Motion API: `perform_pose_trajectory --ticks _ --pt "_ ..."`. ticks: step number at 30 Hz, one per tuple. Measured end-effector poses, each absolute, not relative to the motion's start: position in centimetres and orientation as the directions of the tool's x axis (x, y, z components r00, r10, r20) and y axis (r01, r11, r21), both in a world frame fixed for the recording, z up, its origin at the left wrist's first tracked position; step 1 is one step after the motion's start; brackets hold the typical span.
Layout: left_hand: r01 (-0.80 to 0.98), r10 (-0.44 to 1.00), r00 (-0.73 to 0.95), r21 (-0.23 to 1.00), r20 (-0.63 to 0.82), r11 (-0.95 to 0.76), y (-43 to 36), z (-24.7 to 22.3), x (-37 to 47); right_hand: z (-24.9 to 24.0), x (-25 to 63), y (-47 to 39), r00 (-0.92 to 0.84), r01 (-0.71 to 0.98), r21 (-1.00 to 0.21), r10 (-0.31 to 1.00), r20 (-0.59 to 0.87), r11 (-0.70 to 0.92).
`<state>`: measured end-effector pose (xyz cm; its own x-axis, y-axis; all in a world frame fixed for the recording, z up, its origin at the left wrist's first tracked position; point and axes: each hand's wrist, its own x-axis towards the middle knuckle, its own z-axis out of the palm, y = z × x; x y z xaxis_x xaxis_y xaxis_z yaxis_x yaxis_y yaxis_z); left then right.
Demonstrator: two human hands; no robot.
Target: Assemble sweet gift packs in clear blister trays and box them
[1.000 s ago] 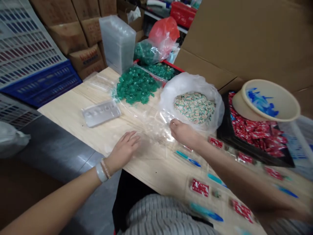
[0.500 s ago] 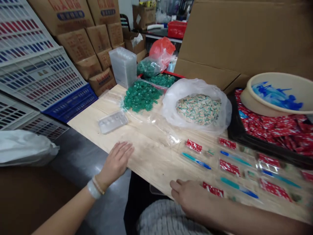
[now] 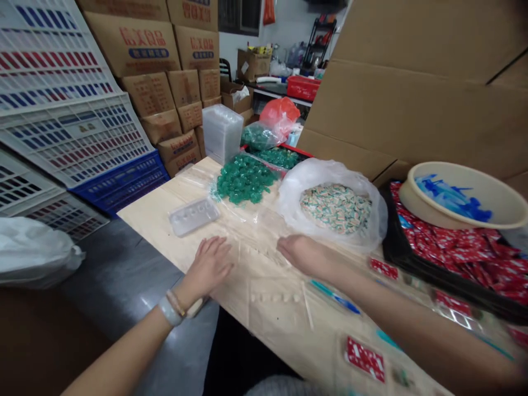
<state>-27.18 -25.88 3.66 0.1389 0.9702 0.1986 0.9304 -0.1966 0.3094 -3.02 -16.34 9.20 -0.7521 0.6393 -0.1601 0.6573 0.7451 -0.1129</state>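
Note:
My left hand [image 3: 209, 269] rests on the wooden table [image 3: 157, 209] near its front edge, fingers spread, holding nothing. Just beyond it lies a clear moulded plastic tray [image 3: 193, 216]. My right hand [image 3: 299, 252] reaches in front of the white bag [image 3: 289, 187] of small printed packets, its fingers bent down at the table; what they hold, if anything, is hidden. An empty clear tray [image 3: 276, 300] lies below my right hand. To its right is a blue-and-turquoise pen [image 3: 335, 297]. A red patterned packet [image 3: 365, 357] sits in a clear tray nearer the front edge.
Green wrapped pieces [image 3: 245, 179] lie in a heap at the back, beside a stack of clear trays [image 3: 221, 135]. A cream bowl [image 3: 466, 220] stands over red packets [image 3: 454, 242] at right. Plastic crates [image 3: 74, 137] are at left.
My right hand has moved up and away from the front edge, toward the white bag. An empty clear tray now shows in front of it. My left hand's fingers are more spread. The view has shifted.

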Motion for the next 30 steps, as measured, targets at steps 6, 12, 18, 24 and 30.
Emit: perform_pose_trajectory --ticks 6,12,18,24,30 --pt "0.877 0.984 -0.014 0.474 0.179 -0.073 -12.0 6.5 -30.5 7.1 -7.9 -3.1 -0.627 0.731 -0.348 0.779 -0.001 0.587" --pt "0.913 0.979 -0.179 0.387 0.099 0.128 0.7 5.0 -29.8 5.1 -14.2 6.1 -0.572 0.731 -0.406 0.817 0.073 0.548" --pt "0.904 0.961 -0.261 0.37 0.087 0.212 2.8 2.5 -27.5 1.4 -15.2 9.5 -0.521 0.724 -0.468 0.846 0.111 0.507" --pt "0.756 0.933 -0.341 0.623 0.116 0.199 2.6 3.4 -29.6 2.5 -11.2 7.6 -0.413 0.371 -0.887 0.904 0.108 0.275" --pt "-0.289 0.905 -0.328 0.941 -0.272 0.178 -5.6 6.6 -27.0 7.4 -2.3 -4.7 -0.486 0.239 -0.971 0.867 -0.111 0.009"
